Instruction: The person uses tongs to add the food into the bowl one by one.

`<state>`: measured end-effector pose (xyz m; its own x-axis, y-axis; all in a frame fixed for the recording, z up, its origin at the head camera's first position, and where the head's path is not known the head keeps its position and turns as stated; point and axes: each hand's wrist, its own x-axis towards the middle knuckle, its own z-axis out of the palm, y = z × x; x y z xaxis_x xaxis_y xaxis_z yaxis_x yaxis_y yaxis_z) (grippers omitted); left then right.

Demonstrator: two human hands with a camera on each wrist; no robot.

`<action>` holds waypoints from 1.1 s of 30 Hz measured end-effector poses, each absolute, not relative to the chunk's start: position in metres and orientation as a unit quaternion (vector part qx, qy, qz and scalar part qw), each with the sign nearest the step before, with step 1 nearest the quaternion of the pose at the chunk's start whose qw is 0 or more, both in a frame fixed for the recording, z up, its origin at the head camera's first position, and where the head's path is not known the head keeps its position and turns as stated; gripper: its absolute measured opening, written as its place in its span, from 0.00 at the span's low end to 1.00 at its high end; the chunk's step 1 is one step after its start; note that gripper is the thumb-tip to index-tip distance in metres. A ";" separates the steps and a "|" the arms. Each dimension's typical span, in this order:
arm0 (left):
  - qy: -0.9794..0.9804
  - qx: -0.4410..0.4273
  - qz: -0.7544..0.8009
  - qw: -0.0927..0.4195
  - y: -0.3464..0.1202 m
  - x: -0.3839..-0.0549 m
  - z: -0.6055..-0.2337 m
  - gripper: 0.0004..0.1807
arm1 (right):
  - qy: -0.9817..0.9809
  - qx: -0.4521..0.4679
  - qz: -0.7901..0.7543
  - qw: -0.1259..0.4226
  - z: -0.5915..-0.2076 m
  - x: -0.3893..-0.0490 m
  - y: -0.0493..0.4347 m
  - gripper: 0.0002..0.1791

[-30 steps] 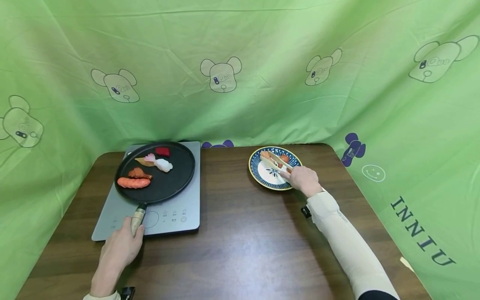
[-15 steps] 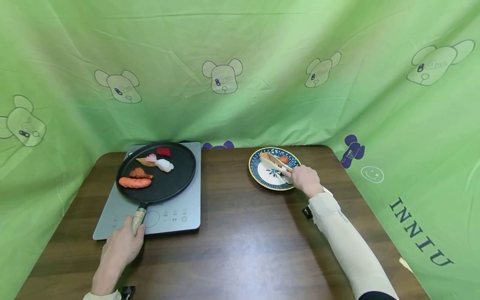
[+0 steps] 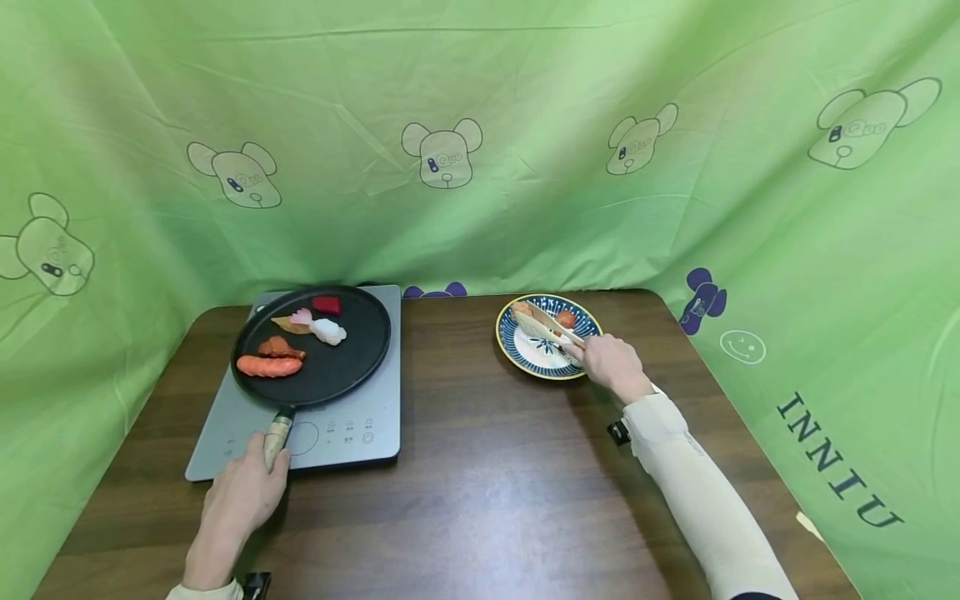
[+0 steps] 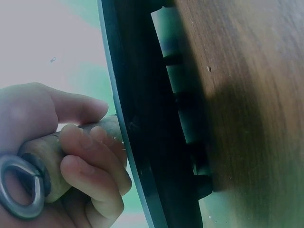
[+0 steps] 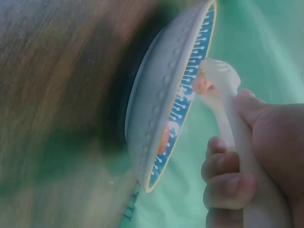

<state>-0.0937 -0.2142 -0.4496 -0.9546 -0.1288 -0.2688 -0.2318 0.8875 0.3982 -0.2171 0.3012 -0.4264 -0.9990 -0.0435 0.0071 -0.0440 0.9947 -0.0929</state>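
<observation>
In the head view my left hand [image 3: 243,492] grips the handle [image 3: 277,435] of a flat black frying pan [image 3: 348,367]; the left wrist view shows the fingers curled round it, a metal ring [image 4: 21,187] at its end. My right hand [image 3: 612,364] holds pale tongs [image 5: 237,111] over a blue-patterned plate [image 3: 528,357]. Between the tongs' tips is an orange-brown food piece [image 5: 202,85]. A round reddish piece [image 3: 565,318] lies on the plate. The pan bears a scored sausage [image 3: 268,367], a brown drumstick-like piece [image 3: 279,346], shrimp sushi [image 3: 327,331] and a red block [image 3: 326,304].
Under the pan is a grey induction cooker [image 3: 378,417] on the left of the brown wooden table [image 3: 465,467]. A tan piece [image 3: 288,326] lies beside the sushi. A green cloth [image 3: 525,208] with bear prints hangs behind and to the right of the table.
The tongs' tips have shifted slightly left on the plate, along with the orange-brown piece. The left hand keeps its grip on the handle. The pan's contents stay in place.
</observation>
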 end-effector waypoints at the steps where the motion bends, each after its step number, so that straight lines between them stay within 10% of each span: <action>1: 0.964 -0.093 0.218 0.118 -0.214 -0.094 -0.449 0.32 | -0.999 0.024 0.049 0.005 -0.426 -0.216 0.301 0.32; 33: 0.965 -0.088 0.217 0.120 -0.215 -0.093 -0.447 0.33 | -0.985 0.087 0.115 0.091 -0.423 -0.190 0.285 0.27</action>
